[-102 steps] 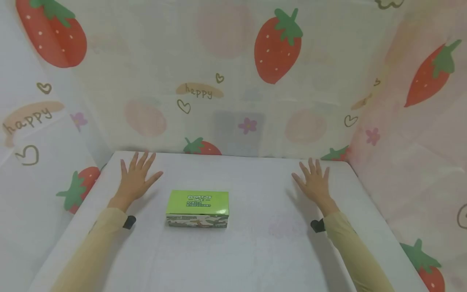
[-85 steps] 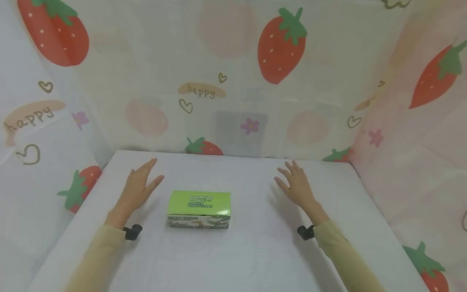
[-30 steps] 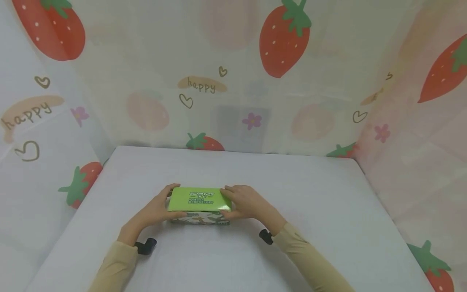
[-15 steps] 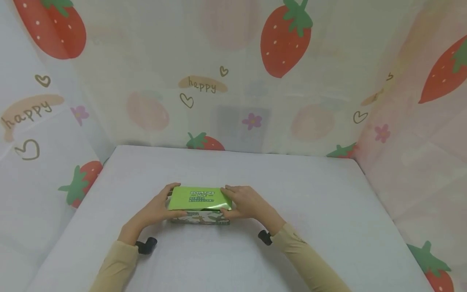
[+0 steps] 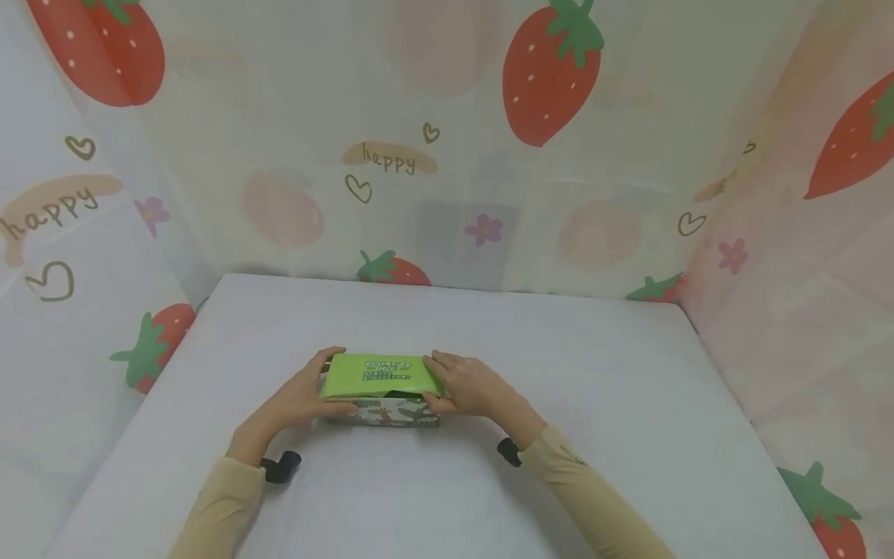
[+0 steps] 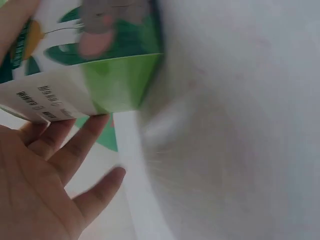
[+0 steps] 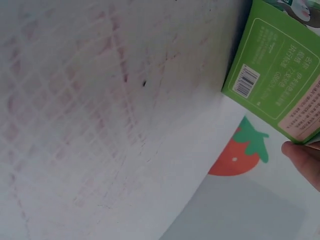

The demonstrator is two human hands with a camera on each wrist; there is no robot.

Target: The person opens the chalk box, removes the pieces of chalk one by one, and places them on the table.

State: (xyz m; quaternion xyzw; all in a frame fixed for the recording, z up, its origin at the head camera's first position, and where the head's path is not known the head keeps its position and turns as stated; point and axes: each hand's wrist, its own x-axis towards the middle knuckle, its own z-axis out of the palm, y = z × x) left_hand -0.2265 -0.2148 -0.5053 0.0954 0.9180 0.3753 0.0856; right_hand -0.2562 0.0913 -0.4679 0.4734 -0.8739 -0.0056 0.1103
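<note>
A cardboard box (image 5: 394,414) with a bright green printed lid (image 5: 380,374) stands on the table. My left hand (image 5: 302,400) grips its left end, thumb along the front and fingers round the back. In the left wrist view, the fingertips touch the printed back of the box (image 6: 115,82). At the other end, my right hand (image 5: 476,388) holds the lid's right corner, its thumb at the front edge and fingers on top. A dark gap shows under the lid's front edge near that thumb. The box's green end with a barcode (image 7: 272,75) shows in the right wrist view.
The box stands on a white-covered table (image 5: 559,349). A strawberry-printed cloth (image 5: 594,140) hangs behind it and along both sides. Small black wrist cameras (image 5: 282,467) sit on both wrists.
Both hands, first spread apart near the table's back corners, have come in to the box and hold its ends. Most recently, the lid's front edge has risen slightly at the right.
</note>
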